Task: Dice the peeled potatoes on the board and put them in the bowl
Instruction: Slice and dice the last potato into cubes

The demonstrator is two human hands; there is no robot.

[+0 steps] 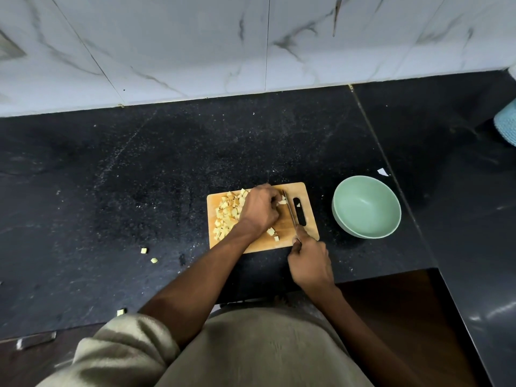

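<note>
A small wooden cutting board [284,241] lies on the black counter. A heap of diced potato [227,212] covers its left half. My left hand [259,209] curls over a last potato piece [282,201] near the board's far side and holds it down. My right hand [311,262] grips the handle of a knife [290,209]; the blade lies right beside that piece, its edge on the board. The pale green bowl [366,206] stands to the right of the board with nothing in it.
A few stray potato cubes [144,250] lie on the counter to the left, one more [121,312] near the front edge. A marble wall runs along the back. A blue object [506,124] sits at the far right. The counter steps back at the right front.
</note>
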